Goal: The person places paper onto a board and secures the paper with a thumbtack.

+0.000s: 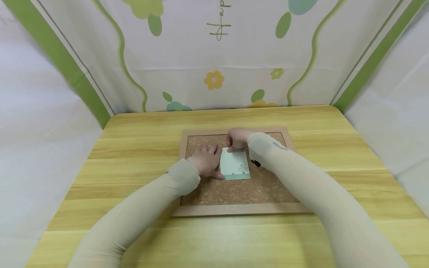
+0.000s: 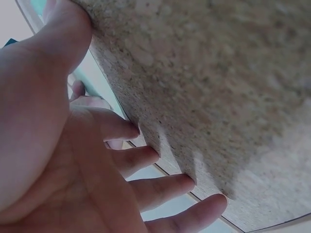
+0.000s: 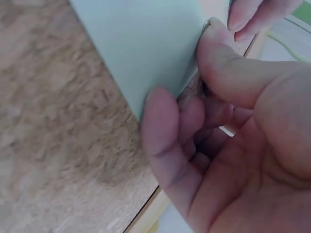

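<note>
A pale green note card [image 1: 234,163] with a darker green strip along its near edge lies on a wood-framed cork board [image 1: 231,192]. Beside the card, my left hand [image 1: 205,161] rests with fingers spread; its thumb reaches the card's near left corner. The left wrist view shows those fingertips [image 2: 214,203] against the cork. At the card's far edge my right hand [image 1: 238,138] grips with curled fingers. Seen from the right wrist, its thumb [image 3: 216,36] presses at the card's edge and another finger touches a corner of the card [image 3: 141,43].
The board's wooden frame [image 1: 241,209] lies on a light wood table [image 1: 124,163]. A small dark object [image 1: 256,163] shows under the right sleeve. Behind the table hangs a white cloth [image 1: 187,52] with flowers and green bands, and white cloth also flanks both sides.
</note>
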Motion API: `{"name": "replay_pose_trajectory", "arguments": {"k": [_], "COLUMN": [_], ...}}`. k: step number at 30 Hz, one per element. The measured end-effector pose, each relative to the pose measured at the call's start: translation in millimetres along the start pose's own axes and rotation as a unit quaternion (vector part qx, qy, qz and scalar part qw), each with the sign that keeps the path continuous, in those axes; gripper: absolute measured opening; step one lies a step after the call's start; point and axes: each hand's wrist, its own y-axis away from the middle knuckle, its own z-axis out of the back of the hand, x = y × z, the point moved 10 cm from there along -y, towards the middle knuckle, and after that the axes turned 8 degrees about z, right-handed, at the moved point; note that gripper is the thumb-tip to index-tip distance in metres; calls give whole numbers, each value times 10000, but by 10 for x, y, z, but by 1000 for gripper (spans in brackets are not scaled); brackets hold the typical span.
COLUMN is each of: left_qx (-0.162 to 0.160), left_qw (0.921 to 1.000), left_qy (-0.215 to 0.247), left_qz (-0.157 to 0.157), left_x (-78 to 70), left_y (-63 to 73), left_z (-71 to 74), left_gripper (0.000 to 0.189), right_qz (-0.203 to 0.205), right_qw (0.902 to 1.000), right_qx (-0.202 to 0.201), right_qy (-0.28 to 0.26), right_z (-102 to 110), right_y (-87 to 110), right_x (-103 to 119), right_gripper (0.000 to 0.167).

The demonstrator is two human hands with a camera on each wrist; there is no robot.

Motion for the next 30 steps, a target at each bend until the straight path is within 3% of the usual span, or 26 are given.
{"name": "replay_pose_trajectory", "arguments": {"k": [5, 8, 18, 26, 30], "left_qx": [-25, -41, -80, 49, 91], "left_qw": [10000, 10000, 9999, 9998, 9988], "left_qy": [6, -36, 29, 134, 416], "left_qz": [-53, -73, -104, -127, -235], "left_x": [2, 11, 55, 82, 106], "left_y": [-27, -64, -171, -164, -151], "left_z": [3, -7, -51, -101, -110], "left_gripper": [110, 110, 109, 109, 108], "right_qz": [361, 469, 940, 876, 779], "right_qw": [9989, 9986, 9861, 9746, 9656], "right_qx": [-58, -219, -1302, -1999, -2382], "right_qy": [-281, -79, 432, 500, 689], "right_z": [61, 190, 711, 828, 830], "right_y": [82, 178, 685, 1058, 1246], "right_x": [4, -24, -178, -459, -610], "right_gripper": [13, 14, 16, 10, 12]}}
